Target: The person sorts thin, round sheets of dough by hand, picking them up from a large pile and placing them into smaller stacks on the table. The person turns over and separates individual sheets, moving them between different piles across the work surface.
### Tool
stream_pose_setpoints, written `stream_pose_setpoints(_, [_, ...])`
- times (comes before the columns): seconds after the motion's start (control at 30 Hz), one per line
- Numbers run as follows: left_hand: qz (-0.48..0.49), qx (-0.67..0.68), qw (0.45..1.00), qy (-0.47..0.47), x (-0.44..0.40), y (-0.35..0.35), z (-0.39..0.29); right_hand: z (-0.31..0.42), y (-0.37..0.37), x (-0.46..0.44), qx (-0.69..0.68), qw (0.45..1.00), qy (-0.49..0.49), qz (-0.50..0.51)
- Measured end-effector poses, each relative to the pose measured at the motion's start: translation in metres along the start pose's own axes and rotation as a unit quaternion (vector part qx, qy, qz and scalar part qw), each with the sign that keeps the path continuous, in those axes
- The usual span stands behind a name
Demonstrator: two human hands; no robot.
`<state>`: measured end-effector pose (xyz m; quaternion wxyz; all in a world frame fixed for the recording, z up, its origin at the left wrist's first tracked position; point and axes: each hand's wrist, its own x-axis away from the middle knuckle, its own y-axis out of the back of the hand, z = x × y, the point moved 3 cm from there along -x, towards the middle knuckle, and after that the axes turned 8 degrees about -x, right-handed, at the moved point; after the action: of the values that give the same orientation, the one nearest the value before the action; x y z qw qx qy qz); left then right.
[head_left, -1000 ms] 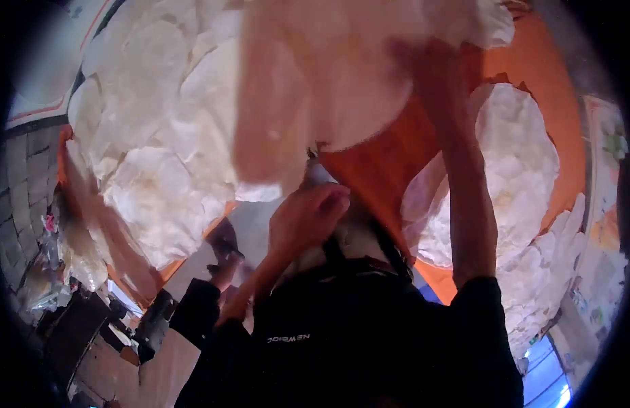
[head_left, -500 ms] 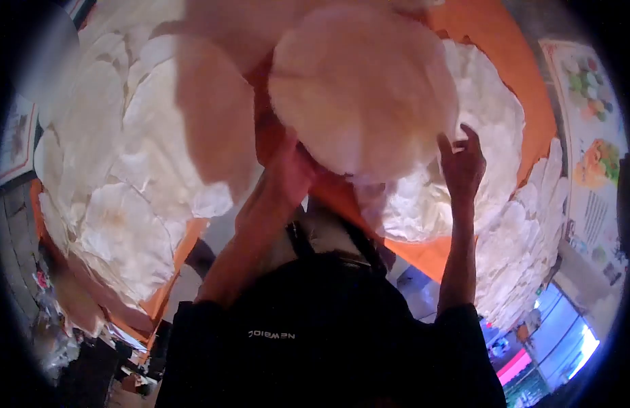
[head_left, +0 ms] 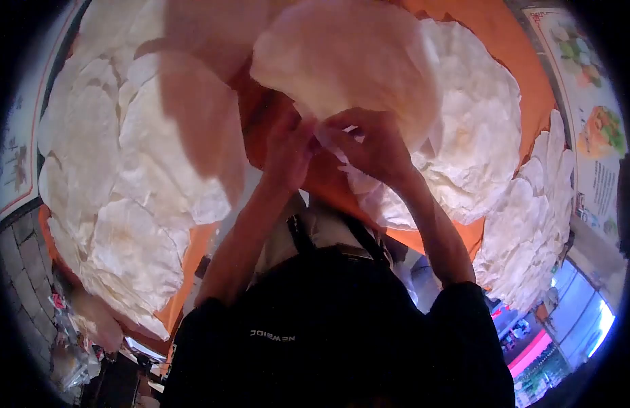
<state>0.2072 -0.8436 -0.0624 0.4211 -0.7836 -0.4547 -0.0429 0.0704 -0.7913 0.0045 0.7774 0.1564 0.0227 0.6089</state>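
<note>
A large, thin, round sheet of flatbread (head_left: 349, 61) lies at the top middle, its near edge reaching my fingers. My left hand (head_left: 290, 149) is closed in a pinch on that edge. Right beside it, my right hand (head_left: 373, 141) has its thumb and fingertips pinched at the same edge. The fingertips of both hands nearly meet, and a small pale piece shows between them. It cannot be made out whether this bit is torn off or folded.
Overlapping flatbreads are heaped on the left (head_left: 179, 129) and right (head_left: 471, 122). More droop over the lower right edge (head_left: 526, 217). An orange cloth (head_left: 512, 41) lies underneath. Printed food posters stand at the right (head_left: 597, 136) and left (head_left: 23, 143).
My right hand has moved left from the flatbread's right side to meet my left hand, and its fingers have closed. The flatbread has shifted slightly up and left.
</note>
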Motion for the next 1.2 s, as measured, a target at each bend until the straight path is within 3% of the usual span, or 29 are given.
stream_pose_setpoints(0.03, [0.003, -0.015, 1.0, -0.007, -0.002, 0.003, 0.003, 0.0, 0.001, 0.0, -0.014, 1.0, -0.027, -0.007])
stream_pose_setpoints(0.13, [0.004, -0.111, 0.994, -0.013, -0.009, 0.015, 0.012, 0.006, -0.001, -0.002, 0.122, 0.99, -0.022, -0.067])
stream_pose_setpoints(0.23, [0.029, -0.123, 0.992, 0.003, -0.014, 0.045, 0.028, 0.009, -0.024, -0.005, 0.32, 0.943, 0.092, -0.02])
stream_pose_setpoints(0.3, [-0.005, -0.117, 0.993, 0.017, -0.013, 0.053, 0.026, -0.016, -0.03, -0.011, 0.29, 0.955, 0.067, -0.009])
stream_pose_setpoints(0.4, [-0.086, -0.099, 0.99, 0.046, 0.002, 0.066, 0.017, 0.006, 0.035, -0.019, 0.299, 0.946, 0.087, -0.091])
stream_pose_setpoints(0.47, [-0.072, -0.036, 0.991, 0.108, 0.007, 0.105, 0.015, 0.031, 0.096, -0.025, 0.324, 0.919, 0.136, -0.177])
stream_pose_setpoints(0.5, [-0.069, -0.083, 0.99, 0.094, 0.011, 0.104, 0.009, 0.037, 0.134, -0.027, 0.342, 0.898, 0.169, -0.221])
stream_pose_setpoints(0.57, [-0.067, -0.178, 0.98, 0.06, 0.02, 0.1, -0.006, 0.075, 0.199, -0.018, 0.258, 0.932, 0.166, -0.192])
stream_pose_setpoints(0.63, [0.024, -0.205, 0.978, 0.032, 0.011, 0.14, 0.003, 0.083, 0.264, -0.022, 0.509, 0.811, 0.129, -0.257])
stream_pose_setpoints(0.67, [0.031, -0.273, 0.961, 0.022, 0.009, 0.16, 0.013, 0.095, 0.287, -0.01, 0.319, 0.893, 0.217, -0.232])
stream_pose_setpoints(0.7, [0.036, -0.34, 0.94, 0.013, 0.008, 0.164, 0.016, 0.11, 0.311, -0.006, 0.176, 0.928, 0.255, -0.206])
stream_pose_setpoints(0.73, [0.002, -0.457, 0.889, 0.005, 0.012, 0.148, 0.009, 0.124, 0.335, -0.002, 0.03, 0.941, 0.29, -0.173])
stream_pose_setpoints(0.77, [-0.043, -0.457, 0.888, 0.015, 0.014, 0.133, 0.003, 0.139, 0.364, -0.007, -0.054, 0.946, 0.284, -0.149])
stream_pose_setpoints(0.8, [-0.088, -0.455, 0.886, 0.025, 0.016, 0.117, -0.004, 0.168, 0.374, 0.005, 0.41, 0.837, 0.252, -0.259])
stream_pose_setpoints(0.83, [-0.141, -0.334, 0.93, 0.057, 0.02, 0.104, -0.006, 0.2, 0.35, 0.011, 0.693, 0.596, 0.342, -0.216])
stream_pose_setpoints(0.87, [-0.192, -0.207, 0.955, 0.09, 0.022, 0.098, -0.005, 0.212, 0.335, 0.017, 0.662, 0.625, 0.306, -0.279])
stream_pose_setpoints(0.9, [-0.102, -0.412, 0.906, 0.004, 0.02, 0.104, -0.01, 0.218, 0.328, 0.023, 0.626, 0.648, 0.269, -0.34])
stream_pose_setpoints(0.93, [-0.007, -0.59, 0.803, -0.088, 0.02, 0.122, -0.012, 0.214, 0.333, 0.026, 0.721, 0.556, 0.262, -0.32])
stream_pose_setpoints(0.97, [0.034, -0.65, 0.748, -0.129, 0.022, 0.12, -0.014, 0.202, 0.33, 0.029, 0.718, 0.571, 0.227, -0.326])
stream_pose_setpoints(1.0, [0.068, -0.702, 0.687, -0.176, 0.024, 0.117, -0.016, 0.183, 0.324, 0.029, 0.765, 0.538, 0.208, -0.286])
stream_pose_setpoints(1.1, [0.023, -0.62, 0.764, -0.179, 0.034, 0.073, -0.035, 0.085, 0.257, 0.052, 0.63, 0.75, 0.066, -0.189])
stream_pose_setpoints(1.13, [0.022, -0.603, 0.776, -0.186, 0.033, 0.066, -0.038, 0.053, 0.226, 0.044, 0.671, 0.731, -0.045, -0.115])
stream_pose_setpoints(1.17, [0.016, -0.531, 0.834, -0.151, 0.032, 0.059, -0.04, 0.01, 0.204, 0.045, 0.612, 0.789, -0.005, -0.055])
stream_pose_setpoints(1.2, [0.004, -0.451, 0.884, -0.118, 0.031, 0.052, -0.042, -0.005, 0.169, 0.053, 0.454, 0.88, 0.071, -0.117])
